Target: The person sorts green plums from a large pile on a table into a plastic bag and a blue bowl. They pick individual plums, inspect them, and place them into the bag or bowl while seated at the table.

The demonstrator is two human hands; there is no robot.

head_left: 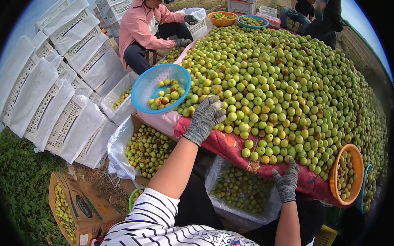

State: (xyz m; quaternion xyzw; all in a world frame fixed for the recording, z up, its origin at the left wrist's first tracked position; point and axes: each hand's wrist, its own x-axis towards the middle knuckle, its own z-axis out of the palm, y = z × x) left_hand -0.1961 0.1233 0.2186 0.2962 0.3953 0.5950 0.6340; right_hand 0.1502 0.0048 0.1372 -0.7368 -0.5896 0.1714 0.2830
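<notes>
Outdoors, with bare soil behind, a table [224, 144] draped in red and pink cloth carries a broad heap of green fruit [268, 95], some of it blushed with yellow and brown. This heap lies straight ahead of the person and spreads off to the right, its near edge reaching the front of the cloth.

At that near edge the left hand [204, 118], in a gray glove, rests palm down with its fingers close together and bent over the fruit; whether they grip a piece cannot be told. Further right, the gloved right hand [286, 183] is at the cloth's front edge, fingers curled upward just beside the lowest fruit; its grip is also unclear.

Near the left hand, a blue basket [142, 87] holds a few yellowish fruits. An orange basket [334, 176] leans at the table's right end. Below stand two plastic-lined boxes of fruit, and a cardboard carton [96, 226] sits at lower left. Beyond, a co-worker in a pink jacket [139, 26] sits beside stacked white crates [44, 92].
</notes>
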